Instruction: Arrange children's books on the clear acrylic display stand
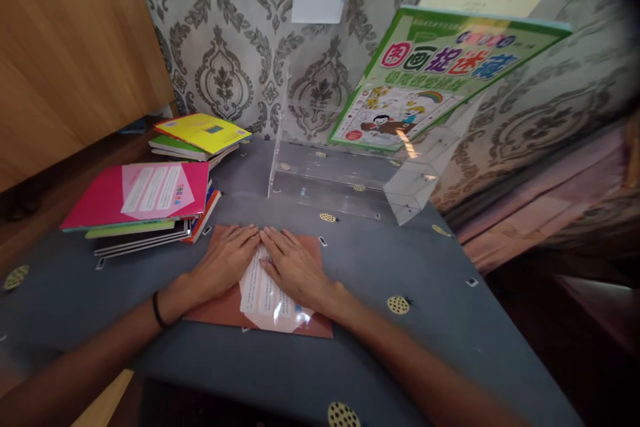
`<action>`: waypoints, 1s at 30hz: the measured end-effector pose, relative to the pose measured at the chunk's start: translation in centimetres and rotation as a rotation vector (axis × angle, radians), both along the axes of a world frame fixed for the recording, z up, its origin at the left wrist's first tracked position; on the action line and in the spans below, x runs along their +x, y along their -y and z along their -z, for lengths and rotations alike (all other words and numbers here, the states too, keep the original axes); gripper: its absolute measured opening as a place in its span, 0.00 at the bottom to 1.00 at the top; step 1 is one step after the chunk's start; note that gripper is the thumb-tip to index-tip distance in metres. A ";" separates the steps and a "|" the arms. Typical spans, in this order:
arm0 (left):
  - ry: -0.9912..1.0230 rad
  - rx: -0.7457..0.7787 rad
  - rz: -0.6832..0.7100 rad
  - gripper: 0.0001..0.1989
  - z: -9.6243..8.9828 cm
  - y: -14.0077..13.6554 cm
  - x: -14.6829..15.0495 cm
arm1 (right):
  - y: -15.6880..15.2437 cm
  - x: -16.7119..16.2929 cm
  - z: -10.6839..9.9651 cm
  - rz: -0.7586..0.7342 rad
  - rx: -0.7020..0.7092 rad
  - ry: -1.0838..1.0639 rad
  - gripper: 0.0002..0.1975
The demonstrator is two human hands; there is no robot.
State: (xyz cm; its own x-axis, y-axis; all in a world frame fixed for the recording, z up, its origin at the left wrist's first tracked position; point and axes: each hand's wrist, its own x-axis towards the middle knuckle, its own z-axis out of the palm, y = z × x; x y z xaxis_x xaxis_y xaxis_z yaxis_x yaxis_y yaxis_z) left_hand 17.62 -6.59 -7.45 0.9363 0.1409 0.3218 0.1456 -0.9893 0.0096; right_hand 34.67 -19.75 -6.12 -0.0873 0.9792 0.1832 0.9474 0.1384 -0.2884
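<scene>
A reddish-brown book (215, 310) lies flat on the table in front of me, with a pale printed panel on its cover. Flat on its left half rests my left hand (233, 260), fingers stretched out toward the far edge. My right hand (295, 267) lies on the right half, its fingers also extended. The fingertips of both hands nearly meet near the book's upper middle. Part of the cover's text is hidden under the hands. A dark band (159, 310) circles my left wrist.
Left of the book is a stack topped by a pink book (135, 197); behind it, another topped by a yellow book (203, 131). A clear acrylic stand (330, 180) holds a green picture book (425, 80) upright at the back right. A patterned cloth (360, 287) covers the table.
</scene>
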 end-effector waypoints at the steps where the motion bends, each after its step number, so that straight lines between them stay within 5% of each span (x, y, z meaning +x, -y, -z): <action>1: -0.008 -0.002 0.007 0.20 -0.2 0.0 0.0 | 0.0 0.0 0.1 -0.003 0.002 0.001 0.29; 17: 0.006 -0.126 -0.145 0.22 -1.4 -0.8 -3.3 | 1.4 1.4 0.1 0.027 -0.002 0.054 0.27; 30: -0.041 -0.091 -0.059 0.26 -1.8 4.4 -7.0 | 5.1 3.9 0.3 0.156 0.046 -0.036 0.25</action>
State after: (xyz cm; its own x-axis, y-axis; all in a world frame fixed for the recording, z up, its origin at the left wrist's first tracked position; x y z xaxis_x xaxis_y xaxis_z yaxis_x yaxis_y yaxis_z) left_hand 10.58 -10.96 -5.69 0.9375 0.2230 0.2670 0.2056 -0.9743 0.0918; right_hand 38.55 -24.86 -6.41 0.0726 0.9710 0.2279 0.9476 0.0041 -0.3193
